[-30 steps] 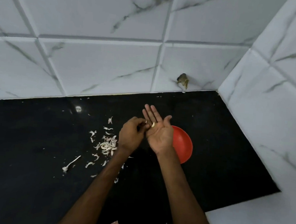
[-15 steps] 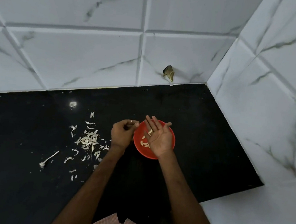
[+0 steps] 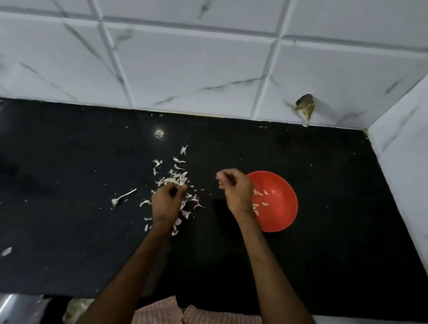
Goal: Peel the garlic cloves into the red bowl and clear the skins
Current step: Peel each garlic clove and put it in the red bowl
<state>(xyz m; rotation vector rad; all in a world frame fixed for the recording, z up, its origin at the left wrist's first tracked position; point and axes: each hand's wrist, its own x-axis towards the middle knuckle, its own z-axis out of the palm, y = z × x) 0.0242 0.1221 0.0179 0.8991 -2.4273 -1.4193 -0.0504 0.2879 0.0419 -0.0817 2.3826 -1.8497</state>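
The left hand (image 3: 167,203) is down on the pile of thin white garlic skins (image 3: 176,180) on the flat black stone counter (image 3: 69,225). Its fingers bend in toward the skins, but it is not clear if they pinch any. The right hand (image 3: 236,192) hangs a little way off. Its fingers are curled and blurry, so it is hard to tell if it holds a thing. The round red plastic bowl (image 3: 281,219) sits just past it, on its outer side, and the right hand covers part of the rim. The pale peeled garlic cloves (image 3: 260,205) lie inside the bowl, right by that hand.

The skins look very light. A fast sweep may flick them away, or into the bowl with the clean cloves. A bump from the right wrist may tip the bowl and spill the cloves. Some bits lie far out and may get missed: a long white stalk (image 3: 124,196) on the outer side of the left hand, and a lone white scrap (image 3: 6,251) much farther that way.
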